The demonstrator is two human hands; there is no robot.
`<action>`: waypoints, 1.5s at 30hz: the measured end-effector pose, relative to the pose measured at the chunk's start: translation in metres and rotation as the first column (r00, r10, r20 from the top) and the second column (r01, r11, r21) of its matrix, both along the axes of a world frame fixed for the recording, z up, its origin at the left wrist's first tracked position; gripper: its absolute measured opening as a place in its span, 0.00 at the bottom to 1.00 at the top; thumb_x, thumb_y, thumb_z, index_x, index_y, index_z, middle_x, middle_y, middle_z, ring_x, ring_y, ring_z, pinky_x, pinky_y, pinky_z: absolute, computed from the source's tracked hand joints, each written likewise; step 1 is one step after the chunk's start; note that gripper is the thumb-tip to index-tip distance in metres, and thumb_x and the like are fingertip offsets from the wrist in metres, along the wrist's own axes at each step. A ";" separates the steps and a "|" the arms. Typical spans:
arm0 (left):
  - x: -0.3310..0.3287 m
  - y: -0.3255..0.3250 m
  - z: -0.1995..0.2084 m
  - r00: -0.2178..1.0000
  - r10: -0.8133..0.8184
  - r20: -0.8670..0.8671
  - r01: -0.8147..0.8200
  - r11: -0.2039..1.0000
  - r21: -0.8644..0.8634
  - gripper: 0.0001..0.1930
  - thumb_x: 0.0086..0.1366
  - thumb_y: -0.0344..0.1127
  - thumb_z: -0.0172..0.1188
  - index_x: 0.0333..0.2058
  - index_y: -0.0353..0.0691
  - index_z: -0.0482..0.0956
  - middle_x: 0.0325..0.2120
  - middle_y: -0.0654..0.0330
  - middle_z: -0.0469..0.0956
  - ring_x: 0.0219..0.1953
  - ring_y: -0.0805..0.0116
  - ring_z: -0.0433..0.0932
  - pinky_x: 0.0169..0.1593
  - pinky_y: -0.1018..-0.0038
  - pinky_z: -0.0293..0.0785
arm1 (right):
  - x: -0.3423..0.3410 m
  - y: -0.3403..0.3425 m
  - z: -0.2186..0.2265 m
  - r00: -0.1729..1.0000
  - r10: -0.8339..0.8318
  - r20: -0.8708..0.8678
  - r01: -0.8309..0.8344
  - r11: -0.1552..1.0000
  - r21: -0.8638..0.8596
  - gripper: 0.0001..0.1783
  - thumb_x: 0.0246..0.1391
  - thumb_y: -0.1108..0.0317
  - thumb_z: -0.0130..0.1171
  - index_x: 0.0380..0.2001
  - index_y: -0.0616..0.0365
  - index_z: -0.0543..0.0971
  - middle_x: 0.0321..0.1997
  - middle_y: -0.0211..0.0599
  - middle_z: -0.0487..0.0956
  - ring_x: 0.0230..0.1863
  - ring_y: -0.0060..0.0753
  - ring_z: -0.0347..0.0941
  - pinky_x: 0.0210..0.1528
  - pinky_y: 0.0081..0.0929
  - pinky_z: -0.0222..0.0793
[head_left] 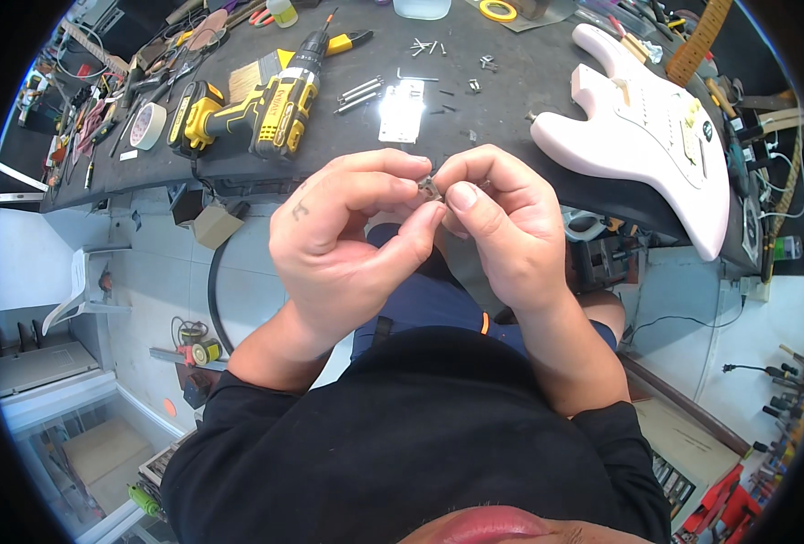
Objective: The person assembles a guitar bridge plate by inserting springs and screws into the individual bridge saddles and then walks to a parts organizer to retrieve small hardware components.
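Observation:
My left hand (338, 227) and my right hand (509, 218) meet just in front of the bench edge, thumbs and fingertips pinched on one small metal piece (430, 189). It looks like a guitar bridge saddle, though fingertips cover much of it. Beyond my hands a shiny metal plate (403, 111) lies flat on the bench, with a small hex key (417, 78) at its far end. Left of the plate are several long springs (361, 92). Loose screws (427, 47) and small metal pieces (488, 63) are scattered behind it and to its right.
A pale pink guitar body (642, 150) lies at the bench's right, overhanging the front edge. A yellow cordless drill (279, 100) lies at the left, near a tape roll (148, 126) and a brush (249, 80). Hand tools crowd the far left. Below stands a white chair (80, 286).

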State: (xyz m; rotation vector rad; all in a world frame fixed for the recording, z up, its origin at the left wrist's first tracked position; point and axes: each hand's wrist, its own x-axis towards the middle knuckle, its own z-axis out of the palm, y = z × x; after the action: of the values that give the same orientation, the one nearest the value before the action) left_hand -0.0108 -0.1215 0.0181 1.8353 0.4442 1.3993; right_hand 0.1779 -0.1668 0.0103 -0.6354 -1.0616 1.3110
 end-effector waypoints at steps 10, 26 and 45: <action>-0.003 0.005 0.002 0.986 0.005 -0.165 0.017 0.991 0.134 0.16 0.55 0.13 0.76 0.41 0.34 0.86 0.44 0.49 0.88 0.45 0.62 0.89 0.48 0.70 0.86 | 0.005 -0.006 -0.010 0.993 -0.055 0.103 0.064 0.994 -0.087 0.07 0.70 0.71 0.66 0.43 0.64 0.82 0.37 0.25 0.81 0.36 0.10 0.72 0.38 0.15 0.69; -0.013 0.022 -0.020 0.996 -0.076 -0.044 0.070 0.990 -0.122 0.11 0.59 0.13 0.71 0.37 0.32 0.83 0.43 0.52 0.84 0.41 0.69 0.85 0.44 0.74 0.83 | 0.012 -0.002 -0.034 0.999 -0.036 0.011 0.037 0.996 -0.077 0.07 0.67 0.73 0.50 0.45 0.60 0.75 0.35 0.24 0.75 0.35 0.13 0.64 0.40 0.17 0.63; -0.009 0.086 -0.058 0.774 0.523 -0.357 -0.498 0.851 0.168 0.06 0.58 0.23 0.72 0.30 0.34 0.81 0.31 0.58 0.85 0.23 0.69 0.79 0.30 0.71 0.76 | 0.027 0.075 -0.048 0.082 -0.729 0.679 0.334 0.663 0.671 0.10 0.53 0.80 0.67 0.40 0.60 0.84 0.41 0.44 0.80 0.43 0.52 0.78 0.47 0.44 0.76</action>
State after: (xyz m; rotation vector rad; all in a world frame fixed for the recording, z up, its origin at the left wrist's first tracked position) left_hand -0.0194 -0.0358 -0.0396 2.1541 1.1985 1.3854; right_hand 0.2050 -0.0919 -0.0379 -1.4487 -1.6826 -0.1497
